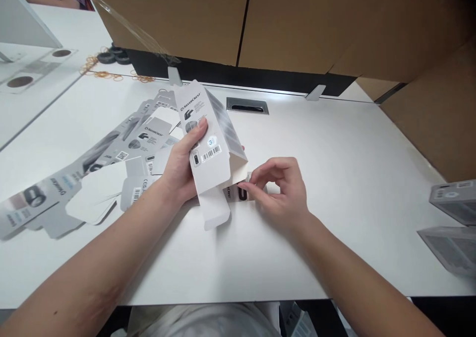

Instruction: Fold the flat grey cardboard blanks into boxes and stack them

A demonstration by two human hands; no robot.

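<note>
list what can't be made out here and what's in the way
All in the head view:
Left hand: far side hidden behind the carton it holds.
Carton's inside: hidden by its walls and flaps.
Right hand: whether it touches the carton is unclear; they overlap.
Printed piece below: partly covered by carton and right hand.
Carton's fine print: too small to read.
Lower grey box: cut off by the right edge.

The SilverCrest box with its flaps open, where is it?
In the head view, the box is near the middle, held in the left hand. The right hand is by its open end, with flat cartons to its left.
</note>
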